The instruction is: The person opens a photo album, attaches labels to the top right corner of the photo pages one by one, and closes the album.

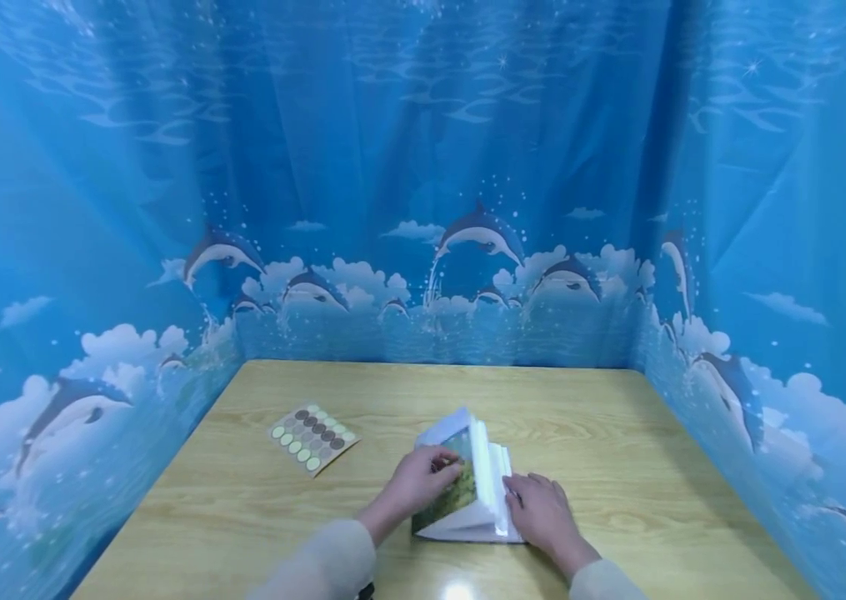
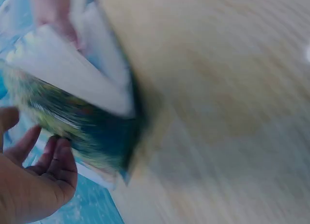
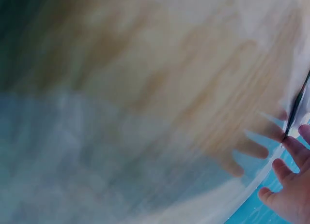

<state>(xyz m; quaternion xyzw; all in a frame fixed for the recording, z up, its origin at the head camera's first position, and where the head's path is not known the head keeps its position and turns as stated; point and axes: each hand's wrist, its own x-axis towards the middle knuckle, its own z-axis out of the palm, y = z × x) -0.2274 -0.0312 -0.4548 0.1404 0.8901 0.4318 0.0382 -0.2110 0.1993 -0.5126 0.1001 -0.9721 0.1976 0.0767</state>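
This looks like a staged recording booth rather than a lived-in room. A light wooden desk [image 1: 618, 417] is boxed in behind and on both sides by a blue plastic curtain printed with dolphins and clouds [image 1: 423, 208], which hides whatever room lies beyond the desk.

A light wood-grain table [image 1: 618, 433] stood enclosed on three sides by a blue curtain backdrop [image 1: 423, 167], which hung in loose vertical folds at the rear, left and right. The backdrop carried an underwater print of leaping dolphins [image 1: 478, 233] and white clouds [image 1: 122, 346] along its lower band, directly above the table edge. Overhead light produced a bright reflection [image 1: 458, 590] on the glossy near edge of the table surface.
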